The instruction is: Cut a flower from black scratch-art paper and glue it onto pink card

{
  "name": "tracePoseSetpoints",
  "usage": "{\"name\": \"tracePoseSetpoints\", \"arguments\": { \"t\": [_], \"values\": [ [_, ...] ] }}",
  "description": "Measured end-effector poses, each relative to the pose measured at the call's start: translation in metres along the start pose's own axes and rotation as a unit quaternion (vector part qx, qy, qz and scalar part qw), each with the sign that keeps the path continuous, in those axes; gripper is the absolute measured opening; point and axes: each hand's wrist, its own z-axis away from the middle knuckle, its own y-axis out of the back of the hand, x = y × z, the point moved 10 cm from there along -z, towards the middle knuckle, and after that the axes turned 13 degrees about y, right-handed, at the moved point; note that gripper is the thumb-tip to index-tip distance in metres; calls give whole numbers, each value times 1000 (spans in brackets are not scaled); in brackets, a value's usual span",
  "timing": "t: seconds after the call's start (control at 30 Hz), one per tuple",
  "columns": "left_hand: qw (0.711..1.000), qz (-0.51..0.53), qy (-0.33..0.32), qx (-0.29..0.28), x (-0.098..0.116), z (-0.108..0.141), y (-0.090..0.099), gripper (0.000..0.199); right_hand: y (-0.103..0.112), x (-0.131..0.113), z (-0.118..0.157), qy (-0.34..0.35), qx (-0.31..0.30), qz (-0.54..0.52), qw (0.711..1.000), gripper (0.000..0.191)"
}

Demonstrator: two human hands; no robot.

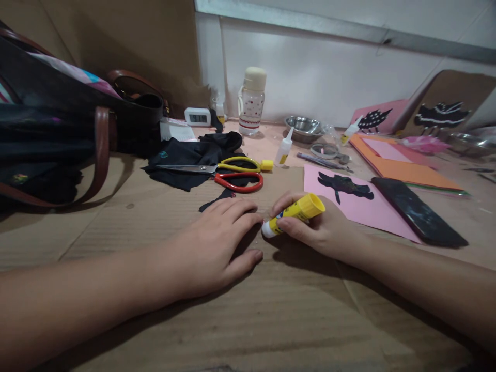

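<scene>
Cardboard (232,330) lies beneath my forearms at the counter (478,222), where my left hand (217,248) rests palm down, its fingers loosely bent and unclosed, thumb set apart; what may lie under it is hidden. Just to its right, my right hand (333,235) grips a yellow glue stick (296,211), pinched between the thumb on the near side and the fingers (284,201) on the far side. The tube slants, its yellow end up and to the right, its white end low beside the tip of my left index finger; whether those two touch, I cannot tell.

Beyond my left hand, scissors (239,182) with one red and one yellow handle lie across black cloth (180,155), a small yellow cap (267,165) by the handles. Beyond my right, a pink sheet (313,181) bears a black cutout (344,186), and a dark phone-like slab (420,213) lies along its right edge. A dark bag (132,119) with brown handles sits at left. Farther back are an upright glue bottle (284,151), orange sheets (399,165) and a metal bowl (305,132). A white digital clock (197,117) and a cream-lidded drinking bottle (251,106) stand toward the back.
</scene>
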Motion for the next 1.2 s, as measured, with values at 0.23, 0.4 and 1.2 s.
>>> {"name": "tracePoseSetpoints", "arguments": {
  "t": [0.23,0.4,1.2],
  "values": [
    [1000,-8,13,-6,-2,-1,-2,45,17,6,5,-20,87,-44,995,31],
    [1000,-7,10,-8,-1,0,-1,45,20,7,6,-18,94,-31,995,30],
    [990,-47,-84,100,21,10,12,15,9,8,2,-16,45,14,999,20]
  ]
}}
